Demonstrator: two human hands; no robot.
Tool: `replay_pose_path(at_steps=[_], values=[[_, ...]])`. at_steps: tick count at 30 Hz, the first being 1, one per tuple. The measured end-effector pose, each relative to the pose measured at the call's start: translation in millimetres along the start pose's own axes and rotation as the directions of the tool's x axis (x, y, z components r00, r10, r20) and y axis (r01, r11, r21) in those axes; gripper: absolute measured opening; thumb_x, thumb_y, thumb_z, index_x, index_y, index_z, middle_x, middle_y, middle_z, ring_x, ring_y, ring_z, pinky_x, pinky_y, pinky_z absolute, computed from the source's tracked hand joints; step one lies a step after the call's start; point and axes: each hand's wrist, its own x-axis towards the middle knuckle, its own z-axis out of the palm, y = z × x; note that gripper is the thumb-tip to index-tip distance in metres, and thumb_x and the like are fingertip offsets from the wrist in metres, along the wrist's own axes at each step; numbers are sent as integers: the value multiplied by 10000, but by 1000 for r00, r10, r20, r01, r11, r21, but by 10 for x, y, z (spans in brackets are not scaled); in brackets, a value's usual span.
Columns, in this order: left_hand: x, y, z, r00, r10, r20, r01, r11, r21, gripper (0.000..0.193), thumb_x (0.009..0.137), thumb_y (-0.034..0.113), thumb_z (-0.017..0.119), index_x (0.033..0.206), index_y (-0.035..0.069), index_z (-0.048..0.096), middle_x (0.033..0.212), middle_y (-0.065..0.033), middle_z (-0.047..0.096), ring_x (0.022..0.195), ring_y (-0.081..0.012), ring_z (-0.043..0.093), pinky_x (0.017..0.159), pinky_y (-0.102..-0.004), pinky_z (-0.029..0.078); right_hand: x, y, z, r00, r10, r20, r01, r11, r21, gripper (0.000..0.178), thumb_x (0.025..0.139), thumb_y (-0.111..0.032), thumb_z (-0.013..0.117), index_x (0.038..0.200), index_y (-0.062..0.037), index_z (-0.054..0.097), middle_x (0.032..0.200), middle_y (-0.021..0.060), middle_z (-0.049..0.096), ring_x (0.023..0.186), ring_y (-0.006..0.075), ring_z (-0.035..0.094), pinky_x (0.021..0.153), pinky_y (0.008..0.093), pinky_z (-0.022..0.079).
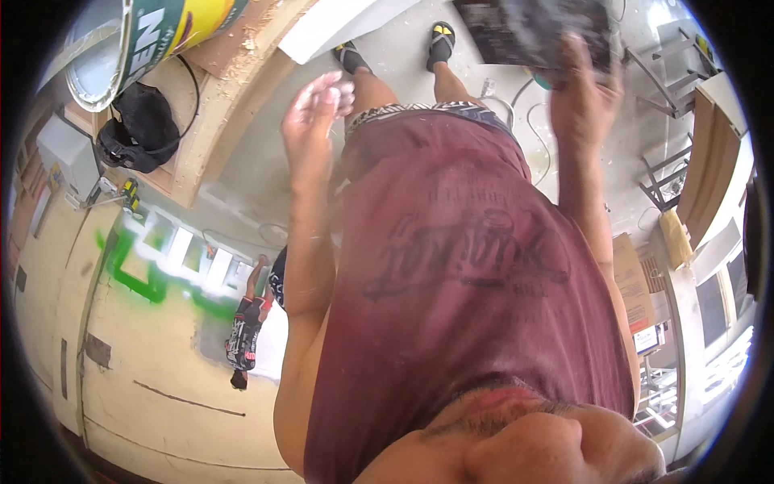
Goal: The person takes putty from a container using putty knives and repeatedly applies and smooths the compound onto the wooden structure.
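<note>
My right hand [584,105] is raised at the upper right, its fingers closed on the edge of a dark flat sheet [516,32]. Motion blurs the sheet, so its material cannot be told, and its far part runs out of view at the top. Near the middle, my left hand [317,113] is held up in the air with loosely bent fingers and nothing visible in it. Its skin looks whitish, as if dusty. A white board edge [322,28] lies just beyond that hand.
A wooden bench [230,97] with shavings stands at the left, bearing a green and yellow can [161,40] and a black bag-like thing [137,129]. Cables [516,113] lie on the floor. Metal stands [665,81] are at the right. Another person [246,331] stands by the wall.
</note>
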Motion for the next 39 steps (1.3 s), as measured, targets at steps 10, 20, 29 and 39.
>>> replay_pose_path(at_steps=[10, 20, 29, 39], values=[[-240, 349, 894, 995, -26, 92, 72, 840, -538, 232, 949, 192, 604, 1161, 111, 558, 1132, -34, 622, 993, -174, 597, 780, -345, 485, -226, 21, 384, 866, 343, 364, -368, 930, -2, 402, 932, -113, 649, 1265, 82, 536, 1021, 86, 679, 939, 79, 593, 828, 228, 495], [-220, 402, -113, 922, 74, -380, -259, 848, -463, 325, 917, 194, 623, 1210, 123, 500, 1164, -43, 578, 990, -184, 556, 761, -355, 422, 1843, 558, -579, 883, -213, -418, 171, 976, -136, 247, 920, -71, 557, 1108, 74, 623, 992, 126, 682, 861, 176, 619, 784, 288, 481], [-185, 484, 53, 970, 63, -234, -155, 905, -396, 369, 919, 172, 614, 1243, 88, 459, 1211, -71, 554, 1025, -216, 565, 769, -370, 437, 2852, 1416, -754, 806, -443, -393, 266, 864, -429, 357, 806, -51, 515, 1115, 83, 631, 988, 200, 693, 967, 281, 650, 875, 369, 488], [-261, 452, -82, 970, 93, -227, -169, 924, -343, 312, 930, 176, 591, 1215, 94, 494, 1178, -72, 582, 1004, -204, 576, 787, -374, 433, 2868, 1393, -974, 841, -255, -478, 199, 966, -166, 385, 768, -44, 495, 1112, 52, 637, 915, 148, 689, 841, 253, 648, 759, 365, 515]])
